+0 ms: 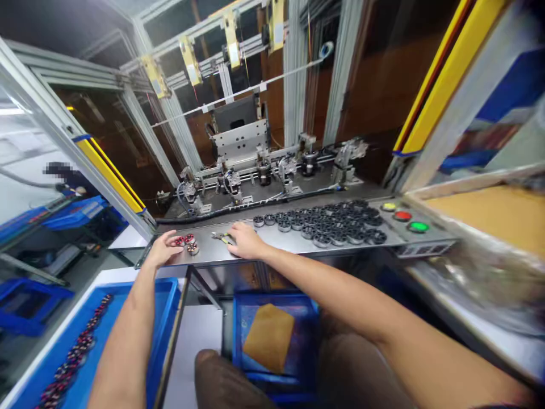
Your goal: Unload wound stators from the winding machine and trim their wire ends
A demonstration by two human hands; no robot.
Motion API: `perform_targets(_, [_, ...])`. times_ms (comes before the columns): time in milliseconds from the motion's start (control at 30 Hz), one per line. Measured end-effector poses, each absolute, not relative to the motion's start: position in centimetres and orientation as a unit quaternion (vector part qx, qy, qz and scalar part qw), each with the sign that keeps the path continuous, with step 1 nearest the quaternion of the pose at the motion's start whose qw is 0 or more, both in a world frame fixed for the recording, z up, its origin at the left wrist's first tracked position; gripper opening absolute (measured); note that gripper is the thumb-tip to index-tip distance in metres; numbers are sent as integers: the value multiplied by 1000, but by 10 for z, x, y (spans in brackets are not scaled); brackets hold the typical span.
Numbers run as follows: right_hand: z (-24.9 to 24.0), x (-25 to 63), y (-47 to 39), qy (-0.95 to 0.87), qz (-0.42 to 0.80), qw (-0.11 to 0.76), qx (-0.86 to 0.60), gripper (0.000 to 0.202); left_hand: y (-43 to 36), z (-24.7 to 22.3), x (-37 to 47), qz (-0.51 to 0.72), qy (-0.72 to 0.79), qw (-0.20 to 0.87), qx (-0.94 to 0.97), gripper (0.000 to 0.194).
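At the left end of the metal ledge, my left hand [162, 250] has its thumb and fingers around a small red-wound motor stator [177, 241]. Close beside its fingertips are another red stator [189, 238] and a copper-coloured one [193, 249]. My right hand [246, 241] is closed over the handles of small wire cutters [221, 236] with yellow-green grips. Their jaws point left toward the stators and lie close to the ledge. The palm side of my right hand is hidden.
Many black round motor parts [327, 218] cover the ledge to the right, by yellow, red and green buttons [402, 216]. Winding fixtures [264, 170] stand behind. A blue tray [170, 289] of stators is lower left; a blue crate [238, 341] with cardboard is below.
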State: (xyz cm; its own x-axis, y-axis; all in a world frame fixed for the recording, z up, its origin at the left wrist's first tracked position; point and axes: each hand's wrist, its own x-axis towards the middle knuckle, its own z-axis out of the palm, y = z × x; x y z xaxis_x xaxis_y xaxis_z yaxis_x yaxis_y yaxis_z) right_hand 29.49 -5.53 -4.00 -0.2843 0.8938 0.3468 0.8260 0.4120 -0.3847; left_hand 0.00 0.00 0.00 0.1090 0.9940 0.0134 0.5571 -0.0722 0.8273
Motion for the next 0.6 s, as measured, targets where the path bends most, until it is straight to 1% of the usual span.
perform_targets(133, [-41, 296, -58, -806, 59, 243, -537, 29, -4, -3, 9, 364, 595, 341, 631, 34])
perform_targets(233, [-41, 298, -58, -805, 75, 262, -527, 27, -26, 5, 11, 423, 588, 308, 617, 34])
perform_targets(300, [-37, 298, -58, -803, 96, 289, -512, 25, -55, 14, 16, 467, 568, 284, 616, 45])
perform_targets(367, [-29, 298, -65, -798, 122, 329, -490, 23, -94, 22, 27, 503, 538, 265, 622, 64])
perform_targets(400, [-23, 297, -73, -794, 136, 352, -476, 24, -117, 23, 36, 517, 522, 257, 627, 70])
perform_targets(500, [-8, 296, -117, -787, 194, 403, -426, 26, -185, 20, 69, 547, 485, 241, 639, 71])
perform_targets(567, [-2, 297, -159, -783, 268, 406, -388, 25, -222, 12, 90, 565, 439, 220, 664, 69])
perform_targets(600, [1, 298, -181, -771, 328, 406, -365, 28, -238, 8, 100, 569, 413, 211, 679, 70])
